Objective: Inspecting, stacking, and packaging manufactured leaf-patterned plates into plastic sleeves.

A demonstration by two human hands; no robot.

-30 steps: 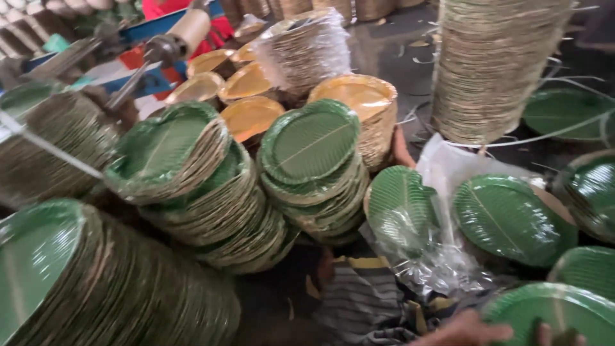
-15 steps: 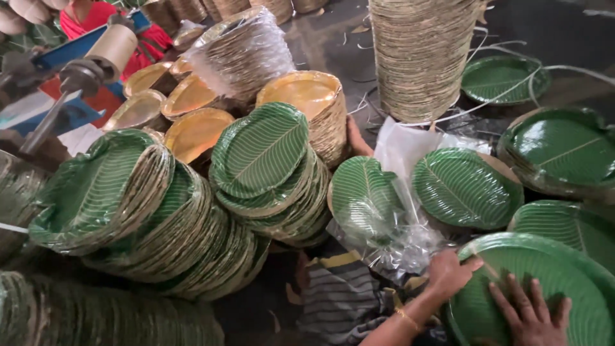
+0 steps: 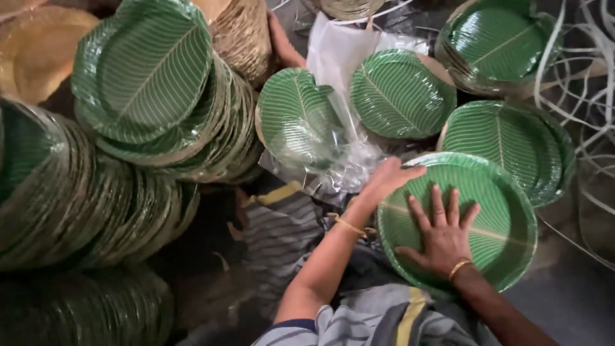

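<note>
Right hand (image 3: pixel 442 234) was laid flat, fingers spread, on green plate (image 3: pixel 500 211) at 4 o'clock. Left hand (image 3: pixel 387 179) was cupped on plate rim at 10 o'clock. Risk judged: leaning stack (image 3: pixel 160 122) at 9 o'clock could topple if nudged.

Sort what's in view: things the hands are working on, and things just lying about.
In hand: left hand on the rim of the near plate stack; right hand flat on top of it.

Lying about: plastic bag, other green plate stacks, white straps, brown plates.
</note>
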